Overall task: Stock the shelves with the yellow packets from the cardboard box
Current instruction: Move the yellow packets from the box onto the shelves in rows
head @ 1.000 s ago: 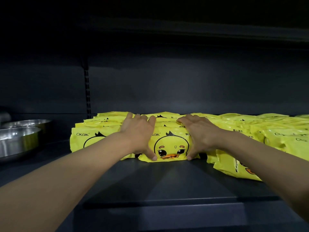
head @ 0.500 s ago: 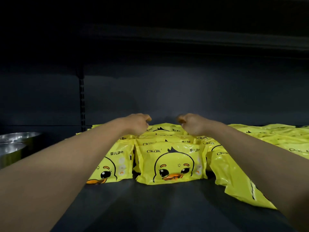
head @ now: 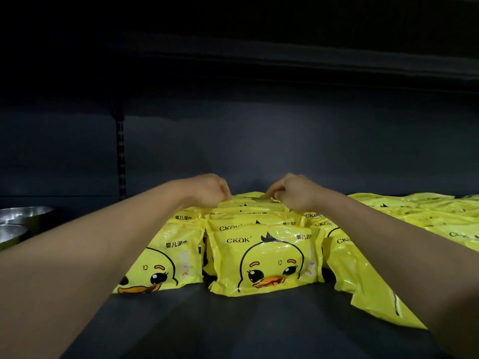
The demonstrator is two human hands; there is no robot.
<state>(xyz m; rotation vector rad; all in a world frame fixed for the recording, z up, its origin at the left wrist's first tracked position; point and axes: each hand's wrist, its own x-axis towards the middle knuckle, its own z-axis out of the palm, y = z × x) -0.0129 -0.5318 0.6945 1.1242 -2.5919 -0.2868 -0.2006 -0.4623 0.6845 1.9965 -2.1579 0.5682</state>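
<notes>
Yellow duck-face packets stand in rows on a dark shelf (head: 233, 330). The front packet of the middle row (head: 267, 260) faces me, upright, with more packets lined up behind it. My left hand (head: 207, 190) and my right hand (head: 293, 190) reach deep over this row. Each has curled fingers on the top edge of a rear packet (head: 248, 202) near the shelf's back. A left row (head: 166, 263) and a leaning right row (head: 363, 275) flank the middle one. The cardboard box is out of view.
Steel bowls (head: 18, 221) sit at the far left of the shelf. More yellow packets (head: 427, 216) lie spread to the right. A slotted upright (head: 120, 156) runs down the dark back wall. An upper shelf (head: 285, 60) hangs overhead.
Both hands left the front packet's sides and moved back along the row to the rear packets. The view has come closer and lower over the shelf.
</notes>
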